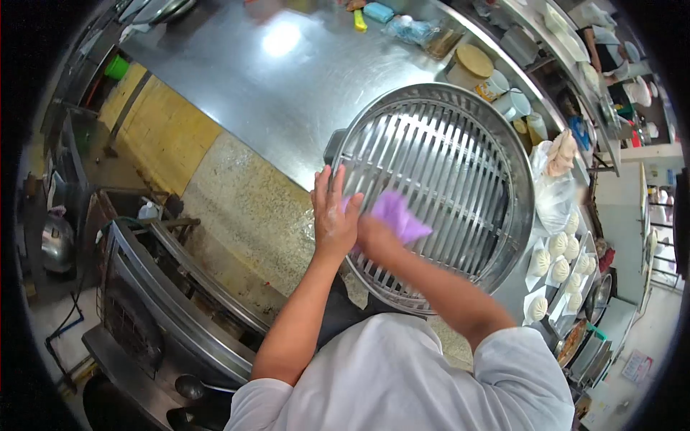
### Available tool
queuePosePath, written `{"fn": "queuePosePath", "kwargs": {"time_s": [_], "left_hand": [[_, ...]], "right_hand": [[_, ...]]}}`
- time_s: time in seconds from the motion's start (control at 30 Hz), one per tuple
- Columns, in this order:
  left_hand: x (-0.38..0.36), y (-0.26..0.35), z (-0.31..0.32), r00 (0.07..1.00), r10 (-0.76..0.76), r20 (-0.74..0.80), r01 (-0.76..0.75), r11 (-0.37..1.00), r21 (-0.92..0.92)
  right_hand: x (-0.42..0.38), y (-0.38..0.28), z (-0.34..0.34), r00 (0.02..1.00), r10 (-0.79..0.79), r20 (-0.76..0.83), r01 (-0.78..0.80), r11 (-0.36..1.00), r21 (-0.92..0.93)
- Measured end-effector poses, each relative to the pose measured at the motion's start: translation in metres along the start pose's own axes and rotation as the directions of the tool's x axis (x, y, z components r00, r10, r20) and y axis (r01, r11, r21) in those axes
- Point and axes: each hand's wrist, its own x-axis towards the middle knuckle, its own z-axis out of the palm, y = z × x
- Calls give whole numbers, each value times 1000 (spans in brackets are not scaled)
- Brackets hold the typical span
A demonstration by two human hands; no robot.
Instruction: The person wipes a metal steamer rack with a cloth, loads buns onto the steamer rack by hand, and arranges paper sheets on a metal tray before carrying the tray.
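A large round metal steamer tray [445, 187] with a slatted base lies on the steel table. Over its near left rim, my left hand [336, 219] is raised with its fingers stretched out, some white residue on the skin. Close beside it, my right hand [375, 237] is closed on a purple cloth [399, 218], which hangs over the slats. The right hand is slightly blurred, and its fingertips are hidden behind the left hand and cloth.
Pleated buns [559, 244] on papers stand right of the tray. A plastic bag [553, 197], a white pitcher [512, 105] and a lidded tub [471, 65] line the steel table's [237, 79] back edge. A steel stove [172, 294] is at lower left.
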Motion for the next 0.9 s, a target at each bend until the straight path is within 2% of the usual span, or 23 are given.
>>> {"fn": "queuePosePath", "kwargs": {"time_s": [0.07,0.13,0.17,0.2,0.23,0.27,0.3,0.33,0.37,0.4,0.43,0.5,0.57,0.6,0.67,0.7,0.77,0.8,0.83,0.87,0.9], "left_hand": [[-1,-2,2,998,12,-58,-16,998,-55],[2,2,-2,999,10,-45,-14,997,-70],[3,3,-3,999,-8,-35,6,997,-75],[1,4,-3,999,-33,-21,31,997,-78],[2,4,-3,999,-39,-16,38,997,-61],[3,5,-4,999,-43,-9,42,997,-59],[4,7,-5,997,-75,-2,74,996,-48],[5,10,-5,995,-100,5,100,994,-40],[7,12,-5,994,-112,9,112,993,-39],[7,15,-4,995,-95,34,97,994,-53],[11,15,-4,993,-114,26,115,992,-42],[14,18,-7,987,-160,30,161,986,-33],[13,17,-10,986,-160,39,162,986,-40],[14,19,-9,986,-165,29,166,985,-43],[14,23,-9,984,-172,45,175,983,-63],[14,23,-11,979,-194,55,197,978,-66],[16,21,-10,975,-215,61,218,974,-60],[16,17,-7,984,-164,72,164,986,2],[15,12,-8,989,-120,86,114,991,70],[14,10,-10,988,-133,79,125,988,93],[15,11,-10,992,-103,75,94,989,111]], "right_hand": [[-26,-33,-14,993,20,120,-24,999,34],[-13,2,-57,882,44,469,-51,999,1],[13,-4,-109,860,195,472,-99,970,-220],[21,36,-132,846,469,252,-462,882,-90],[47,46,-183,812,558,172,-527,827,-197],[57,78,-210,882,469,-41,-467,863,-191],[67,123,-219,914,163,-372,-293,899,-325],[79,151,-228,866,60,-496,-288,872,-396],[82,179,-226,863,141,-485,-364,839,-404],[80,206,-206,845,378,-378,-533,647,-545],[69,206,-180,839,302,-453,-537,595,-599],[42,155,-149,809,386,-443,-577,666,-472],[-14,94,-112,888,340,-309,-452,770,-451],[-42,67,-95,868,463,-180,-497,821,-282],[-97,16,-68,951,306,50,-299,948,-110],[-103,12,-71,951,307,42,-301,947,-111],[-105,2,-80,999,14,-29,-16,997,-80],[-86,15,-96,926,376,-5,-369,912,181],[-52,42,-117,736,666,124,-650,644,404],[-25,91,-119,662,741,-111,-669,651,358],[-5,129,-149,712,697,-84,-656,703,273]]}}
